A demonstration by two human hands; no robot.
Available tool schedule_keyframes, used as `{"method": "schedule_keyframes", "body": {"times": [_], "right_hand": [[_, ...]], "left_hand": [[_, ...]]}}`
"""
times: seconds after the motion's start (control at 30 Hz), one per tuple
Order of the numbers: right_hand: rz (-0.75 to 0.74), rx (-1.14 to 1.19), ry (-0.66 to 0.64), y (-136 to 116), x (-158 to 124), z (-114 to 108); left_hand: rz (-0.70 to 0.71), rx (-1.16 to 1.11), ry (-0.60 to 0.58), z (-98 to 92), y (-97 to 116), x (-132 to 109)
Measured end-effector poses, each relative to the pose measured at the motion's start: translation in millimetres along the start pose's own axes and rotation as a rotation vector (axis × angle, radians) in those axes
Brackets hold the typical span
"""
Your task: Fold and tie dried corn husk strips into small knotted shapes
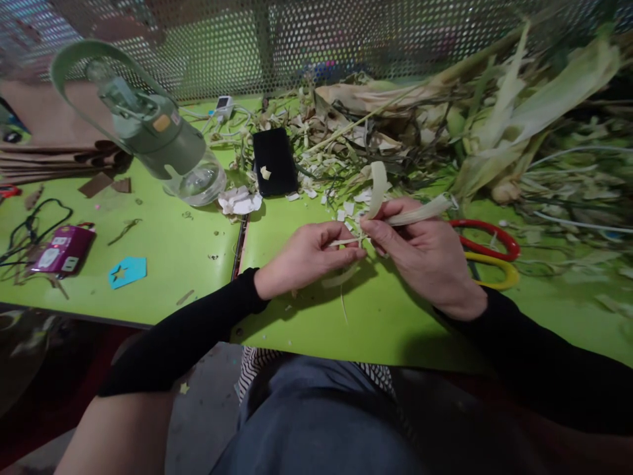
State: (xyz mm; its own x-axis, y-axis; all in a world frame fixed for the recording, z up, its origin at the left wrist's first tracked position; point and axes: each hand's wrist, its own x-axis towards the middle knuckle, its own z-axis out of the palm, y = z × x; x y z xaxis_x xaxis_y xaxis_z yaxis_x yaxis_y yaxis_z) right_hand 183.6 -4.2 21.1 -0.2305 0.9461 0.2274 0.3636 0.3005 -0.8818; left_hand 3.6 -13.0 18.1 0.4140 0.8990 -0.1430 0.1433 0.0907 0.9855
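Both hands meet above the green tabletop (316, 323). My right hand (428, 254) is closed round a pale strip of corn husk (420, 212), its folded end curling up past the thumb. Between the thumb and fingers of my left hand (314, 254) is pinched a thin, pale husk strand (343, 242), which reaches toward the right fingertips. Whether strand and strip are one piece I cannot tell. Under the hands, another curled bit of husk hangs or lies, partly hidden. Scissors with a red handle loop (509, 244) and a yellow one lie beside my right wrist.
Dry husks and scraps (386, 125) heap along the back right, by a perforated metal screen (306, 46). A black phone (277, 165), crumpled tissue (241, 200) and a green-topped water bottle (163, 132) stand or lie left of them. Farther left are a purple box (64, 249) and a blue tag (127, 272).
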Motion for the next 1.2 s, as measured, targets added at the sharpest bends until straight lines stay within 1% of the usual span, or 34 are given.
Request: {"method": "schedule_keyframes", "body": {"times": [0.1, 0.2, 0.27, 0.37, 0.43, 0.5, 0.57, 0.67, 0.7, 0.8, 0.87, 0.93, 1.03, 1.13, 1.2], "right_hand": [[0.002, -0.020, -0.042, -1.0, -0.7, -0.3], [0.010, -0.008, -0.081, 0.6, 0.5, 0.2], [0.022, 0.035, -0.081, 1.9, 2.2, 0.3], [0.068, 0.124, -0.041, 2.4, 4.4, -0.4], [0.088, 0.161, 0.017, 2.0, 4.9, -1.1], [0.085, 0.160, 0.065, 1.8, 4.5, -1.3], [0.051, 0.111, 0.036, 2.3, 3.7, -0.8], [0.007, 0.006, -0.065, 4.8, 2.7, 1.5], [-0.003, -0.009, -0.077, 5.9, 2.5, 2.3], [-0.024, -0.005, -0.057, 8.8, 2.2, 3.9], [-0.026, -0.004, -0.050, 9.6, 2.1, 3.9], [-0.010, -0.012, -0.058, 8.9, 1.9, 3.1], [0.019, -0.004, -0.092, 5.5, 1.6, 1.2], [0.052, 0.016, -0.151, 1.0, 1.4, -1.4], [0.064, 0.036, -0.160, -1.5, 1.3, -3.1]], "left_hand": [[0.015, 0.035, -0.029, 0.7, -3.9, -0.3], [0.091, 0.095, -0.016, 1.9, -8.4, -1.7], [0.124, 0.074, -0.006, 2.6, -7.8, -3.5], [0.130, 0.008, 0.010, 2.2, -1.5, -6.5], [0.125, 0.011, 0.057, 1.0, 2.4, -7.1], [0.113, -0.044, 0.111, 0.3, 3.0, -5.6], [0.083, -0.128, 0.141, 0.5, 0.5, -2.4], [0.057, -0.218, 0.155, 1.9, -5.0, 2.8], [0.060, -0.241, 0.154, 2.2, -6.7, 4.0], [0.091, -0.273, 0.138, 2.0, -10.7, 5.4], [0.139, -0.254, 0.126, 1.1, -13.0, 4.6], [0.228, -0.199, 0.136, 0.1, -14.9, 3.2], [0.357, -0.031, 0.188, -1.3, -16.7, 1.3], [0.403, 0.098, 0.204, -2.9, -18.5, 1.8], [0.404, 0.104, 0.210, -3.7, -20.3, 3.5]]}}
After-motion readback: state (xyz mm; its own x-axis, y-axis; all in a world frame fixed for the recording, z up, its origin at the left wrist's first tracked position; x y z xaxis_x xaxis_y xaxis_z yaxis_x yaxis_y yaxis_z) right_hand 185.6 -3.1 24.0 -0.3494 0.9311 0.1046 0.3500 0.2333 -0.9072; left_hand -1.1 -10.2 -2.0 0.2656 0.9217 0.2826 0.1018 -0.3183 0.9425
